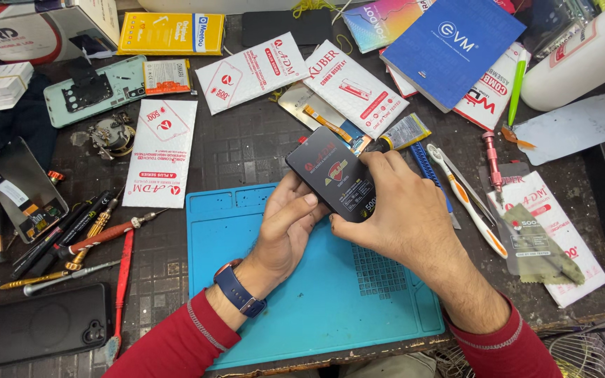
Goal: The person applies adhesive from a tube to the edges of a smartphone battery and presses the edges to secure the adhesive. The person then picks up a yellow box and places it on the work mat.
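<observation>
We grip the flat black pack (330, 176) between our left hand (285, 227) and right hand (395, 210), both closed on it, above the blue mat (316, 301).

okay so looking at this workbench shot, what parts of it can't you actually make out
All in the head view:
- Underside of the flat black rectangular battery: faces away, and the left hand and right hand cover its lower edges.
- Grid section of the blue silicone work mat: partly hidden by the right forearm.
- White plastic bottle: cut off by the top right edge.
- Black phone case: its left side runs out of the frame.
</observation>
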